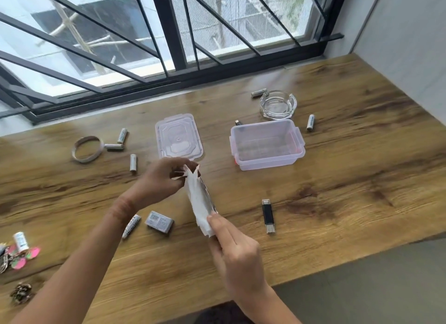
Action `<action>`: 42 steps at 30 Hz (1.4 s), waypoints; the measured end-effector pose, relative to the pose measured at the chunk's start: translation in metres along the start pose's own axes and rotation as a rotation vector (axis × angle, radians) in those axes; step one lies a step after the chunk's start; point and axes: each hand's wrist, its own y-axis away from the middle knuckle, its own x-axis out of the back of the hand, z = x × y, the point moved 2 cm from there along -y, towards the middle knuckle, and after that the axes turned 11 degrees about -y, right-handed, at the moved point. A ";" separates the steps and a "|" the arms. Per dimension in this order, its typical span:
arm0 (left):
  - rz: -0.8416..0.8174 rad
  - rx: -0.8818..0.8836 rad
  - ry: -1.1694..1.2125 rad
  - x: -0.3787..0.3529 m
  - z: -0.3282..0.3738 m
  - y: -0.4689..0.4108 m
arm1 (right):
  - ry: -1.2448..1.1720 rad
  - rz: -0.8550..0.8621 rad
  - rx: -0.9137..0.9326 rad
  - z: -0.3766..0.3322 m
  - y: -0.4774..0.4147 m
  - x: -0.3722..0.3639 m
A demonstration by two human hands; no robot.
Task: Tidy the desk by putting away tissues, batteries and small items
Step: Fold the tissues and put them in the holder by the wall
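Left hand (164, 179) fingers pinch tissue (198, 200) top; right hand (236, 251) fingers pinch bottom; tissue apparently folded.

Above a brown wood-grain desk (337, 191), two hands hold a white folded paper tissue (199, 200) between them. The left hand (166, 176) pinches its far end and the right hand (231, 246) pinches its near end. Beyond them a clear plastic lid (178, 136) lies flat, and an open clear plastic box (266, 145) stands to its right. A round glass ashtray (277, 104) sits just behind the box. White cylindrical batteries (133, 162) lie scattered. A black USB stick (268, 215) lies right of the tissue, and a grey block battery (159, 221) lies left of it.
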 end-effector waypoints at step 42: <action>0.162 0.246 0.820 -0.116 0.008 0.097 | -0.153 0.073 -0.594 0.002 0.022 -0.022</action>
